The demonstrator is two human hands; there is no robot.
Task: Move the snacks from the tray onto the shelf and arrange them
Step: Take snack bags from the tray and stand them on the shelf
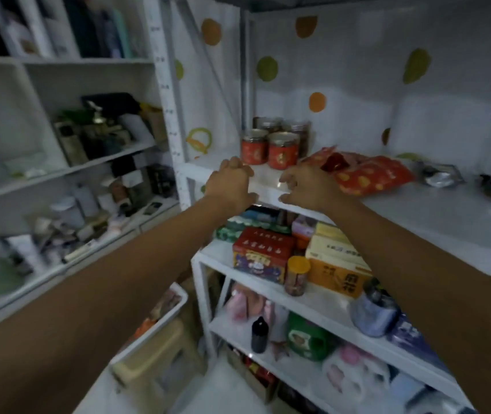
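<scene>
Both my arms reach up to the white shelf [417, 216]. My left hand [232, 183] hovers at the shelf's front edge with fingers loosely bent, holding nothing. My right hand [307, 183] is beside it, fingers spread and curled, empty. Just behind my hands stand several red-labelled snack jars [268, 147] with gold lids, grouped near the shelf's left post. A red and orange snack bag [369, 171] lies to the right of my right hand. Two silver foil packets [441, 174] lie farther right on the shelf.
Below this shelf are boxes, a yellow-lidded jar [296, 276] and a red box [262, 255]. Lower levels hold bottles and bags. A white tray [160, 312] sits on a beige stool at lower left. A cluttered white bookcase [59, 174] fills the left.
</scene>
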